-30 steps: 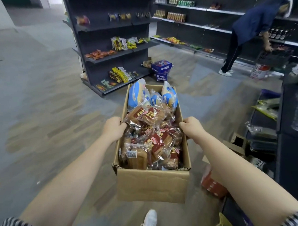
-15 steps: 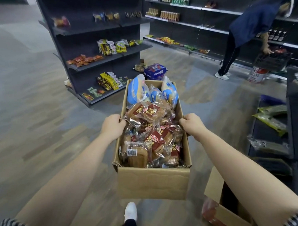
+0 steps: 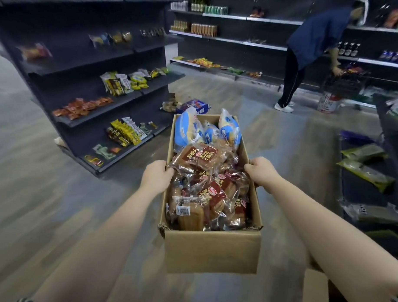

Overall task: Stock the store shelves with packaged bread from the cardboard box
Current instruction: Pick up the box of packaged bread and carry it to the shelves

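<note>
Cardboard box [image 3: 212, 250] crammed with packaged bread [image 3: 214, 192]: blue packs [image 3: 186, 131] at the far end, red-labelled packs [image 3: 200, 158] nearer. Left hand [image 3: 155, 177] and right hand [image 3: 262, 173] clamped on opposite side walls.

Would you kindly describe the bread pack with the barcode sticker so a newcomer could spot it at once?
Find the open cardboard box held between the left hand and the right hand. In its near left corner stands a clear pack of brown bread. Unlike the red-labelled packs beside it and the blue-and-white packs at the far end, it shows a white barcode sticker.
</note>
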{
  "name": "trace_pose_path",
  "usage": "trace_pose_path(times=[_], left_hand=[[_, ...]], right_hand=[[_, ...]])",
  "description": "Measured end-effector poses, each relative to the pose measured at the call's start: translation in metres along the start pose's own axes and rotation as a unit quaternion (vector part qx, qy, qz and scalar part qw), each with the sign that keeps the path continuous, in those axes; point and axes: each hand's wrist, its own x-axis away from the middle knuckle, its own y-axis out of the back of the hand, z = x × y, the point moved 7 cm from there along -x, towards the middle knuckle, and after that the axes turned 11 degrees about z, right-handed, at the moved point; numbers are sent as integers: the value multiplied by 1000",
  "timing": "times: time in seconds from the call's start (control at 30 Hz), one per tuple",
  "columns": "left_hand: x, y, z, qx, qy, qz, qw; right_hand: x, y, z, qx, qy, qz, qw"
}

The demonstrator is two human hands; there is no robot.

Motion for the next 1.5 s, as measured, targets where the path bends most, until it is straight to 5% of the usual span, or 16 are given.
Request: trace_pose_path(times=[1.5], left_hand=[[-785, 71, -41, 46, 36, 30, 998]], right_hand=[[-754, 131, 192, -6, 7, -5, 1000]])
